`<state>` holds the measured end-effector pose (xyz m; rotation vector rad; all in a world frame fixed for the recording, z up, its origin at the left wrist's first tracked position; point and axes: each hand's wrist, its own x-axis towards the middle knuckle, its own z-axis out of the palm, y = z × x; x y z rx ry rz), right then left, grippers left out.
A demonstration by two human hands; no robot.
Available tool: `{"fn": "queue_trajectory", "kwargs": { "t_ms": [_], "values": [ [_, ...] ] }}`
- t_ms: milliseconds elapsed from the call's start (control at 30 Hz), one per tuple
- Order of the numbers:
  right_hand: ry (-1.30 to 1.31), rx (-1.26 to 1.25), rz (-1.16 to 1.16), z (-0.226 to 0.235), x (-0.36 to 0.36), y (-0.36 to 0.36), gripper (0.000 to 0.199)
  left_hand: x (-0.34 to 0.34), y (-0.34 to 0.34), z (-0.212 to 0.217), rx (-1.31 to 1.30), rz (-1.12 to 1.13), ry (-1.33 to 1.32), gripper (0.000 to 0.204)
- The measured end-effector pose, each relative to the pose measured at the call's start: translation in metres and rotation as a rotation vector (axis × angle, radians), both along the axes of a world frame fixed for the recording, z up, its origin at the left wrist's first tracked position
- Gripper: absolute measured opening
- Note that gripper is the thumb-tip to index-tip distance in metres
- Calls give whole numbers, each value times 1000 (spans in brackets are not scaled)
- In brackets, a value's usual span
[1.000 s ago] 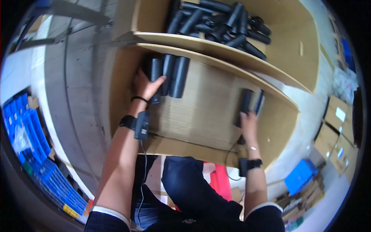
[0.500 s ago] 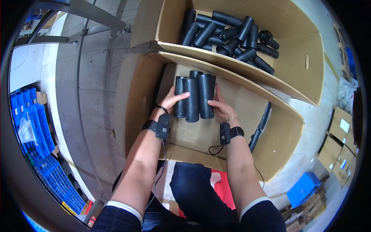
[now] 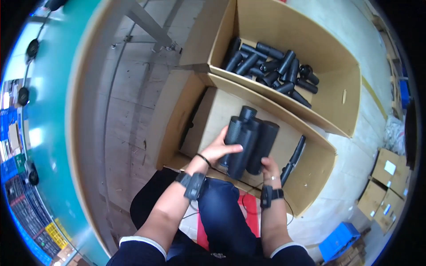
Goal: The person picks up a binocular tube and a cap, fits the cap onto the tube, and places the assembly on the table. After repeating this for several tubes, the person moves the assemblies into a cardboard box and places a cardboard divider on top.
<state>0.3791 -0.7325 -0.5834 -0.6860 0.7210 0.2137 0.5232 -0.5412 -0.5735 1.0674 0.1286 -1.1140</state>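
Between my two hands is a bundle of several black cylindrical tubes [image 3: 247, 148], some with a perforated surface, pressed side by side and slightly tilted. My left hand [image 3: 218, 148] wraps their left side, its thumb across the front. On the lower right, my right hand [image 3: 270, 167] grips the bundle, its fingers partly hidden. The tubes are above the opening of a cardboard box [image 3: 317, 170]. Inside that box, along its right side, lie more slim black pieces [image 3: 293, 160]. Beyond stands a second cardboard box [image 3: 330, 91] with a loose pile of black tubes [image 3: 268, 79].
A green-topped table [image 3: 60, 102] with a pale edge runs along the left. Stacked cartons [image 3: 385, 186] and a blue crate [image 3: 339, 240] stand at the right. A metal frame leg [image 3: 151, 24] rises at the upper left. Black cables hang by my wrists.
The bundle of tubes has come up and nearer to me, tilting to the right at its top, still in both hands. My view has shifted, bringing the green table in at the left.
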Motion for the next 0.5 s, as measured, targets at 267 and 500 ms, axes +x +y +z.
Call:
{"fn": "queue_trajectory", "kwargs": {
  "t_ms": [267,500],
  "values": [
    [-330,14,93,215,-26,-13,87,-60,7,224,-103,197,-378,100],
    [-701,119,491,402,17,72,85,-116,100,405,-51,464,-606,91]
  ]
}}
